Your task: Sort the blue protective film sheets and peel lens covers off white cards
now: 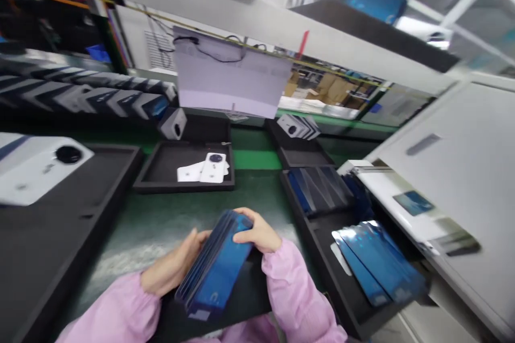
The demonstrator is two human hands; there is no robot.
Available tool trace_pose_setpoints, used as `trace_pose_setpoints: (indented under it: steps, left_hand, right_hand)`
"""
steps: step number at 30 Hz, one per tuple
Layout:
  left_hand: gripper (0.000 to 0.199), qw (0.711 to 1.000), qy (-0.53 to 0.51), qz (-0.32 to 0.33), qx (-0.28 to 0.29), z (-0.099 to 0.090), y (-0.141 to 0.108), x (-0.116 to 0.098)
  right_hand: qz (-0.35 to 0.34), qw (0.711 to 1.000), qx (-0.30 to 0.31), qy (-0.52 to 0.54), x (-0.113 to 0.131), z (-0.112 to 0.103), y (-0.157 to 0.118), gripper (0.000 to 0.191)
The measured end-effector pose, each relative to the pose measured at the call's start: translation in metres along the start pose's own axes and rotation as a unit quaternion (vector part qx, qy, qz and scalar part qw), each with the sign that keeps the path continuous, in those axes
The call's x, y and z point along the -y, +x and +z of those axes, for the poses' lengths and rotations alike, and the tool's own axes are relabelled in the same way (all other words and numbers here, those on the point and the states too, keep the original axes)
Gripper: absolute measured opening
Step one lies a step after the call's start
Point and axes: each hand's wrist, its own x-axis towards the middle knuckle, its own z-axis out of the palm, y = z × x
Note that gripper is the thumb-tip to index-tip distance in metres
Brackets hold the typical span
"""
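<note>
Green-matted workbench carrying black foam trays.

At the left edge lies a large black tray with a white back cover on it. Toward the far middle sits a smaller tray holding white covers with round camera cutouts. Along the right edge a long tray runs front to back — blue film sheets fanned near the front, darker sheets further back. Another tray lies behind it — white covers stacked there.

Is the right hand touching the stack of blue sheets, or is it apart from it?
Touching. In the head view, the right hand lies on the top end of the stack of blue sheets, its fingers curled over the edge, with no gap visible.
</note>
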Motion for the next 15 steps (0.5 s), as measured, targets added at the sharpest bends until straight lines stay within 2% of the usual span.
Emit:
trace_pose_setpoints:
  steps: [2,4,7,11,15]
  left_hand:
    - [0.068,0.997,0.072,-0.008,-0.031,0.001,-0.002,0.007]
    - [0.077,0.985,0.125,-0.038,-0.117,0.006,-0.002,0.013]
    - [0.083,0.974,0.128,-0.084,-0.166,0.015,0.000,0.011]
    - [0.093,0.964,0.130,-0.101,-0.209,0.015,0.002,0.003]
    - [0.094,0.952,0.140,-0.121,-0.245,0.002,0.005,0.008]
  right_hand:
    - [0.054,0.996,-0.010,-0.073,0.001,0.003,0.002,0.066]
    - [0.056,0.979,-0.025,-0.195,0.007,0.008,0.005,0.070]
    - [0.041,0.951,-0.053,-0.301,0.021,0.013,0.011,0.084]
    - [0.006,0.955,-0.077,-0.288,0.029,0.017,0.011,0.081]
    - [-0.033,0.982,-0.047,-0.178,0.012,0.019,0.007,0.065]
